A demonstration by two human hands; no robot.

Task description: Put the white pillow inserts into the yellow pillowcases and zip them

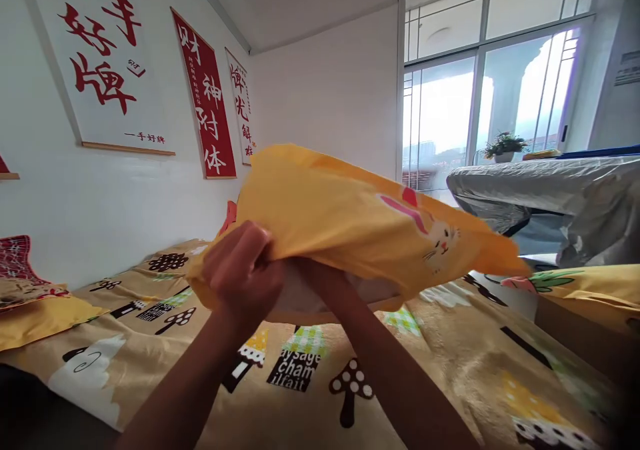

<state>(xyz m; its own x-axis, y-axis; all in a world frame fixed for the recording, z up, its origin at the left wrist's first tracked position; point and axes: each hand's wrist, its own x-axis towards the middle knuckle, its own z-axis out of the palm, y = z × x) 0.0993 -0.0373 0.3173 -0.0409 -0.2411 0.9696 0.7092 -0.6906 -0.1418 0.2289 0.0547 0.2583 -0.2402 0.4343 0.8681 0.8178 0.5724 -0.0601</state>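
A yellow pillowcase (pixel 350 217) with a rabbit print is lifted above the bed. My left hand (pixel 243 270) is closed on its open edge at the near left. My right forearm (pixel 380 357) runs up into the opening, and the hand itself is hidden inside the cloth. A pale pillow (pixel 300 300) shows just under the opening, partly inside the case.
Below lies a tan bedspread (pixel 450 357) printed with mushrooms and trees. A yellow pillow (pixel 35 317) rests at the left by the white wall with red-lettered scrolls (pixel 205 97). A grey covered table (pixel 545 190) stands before the window at right.
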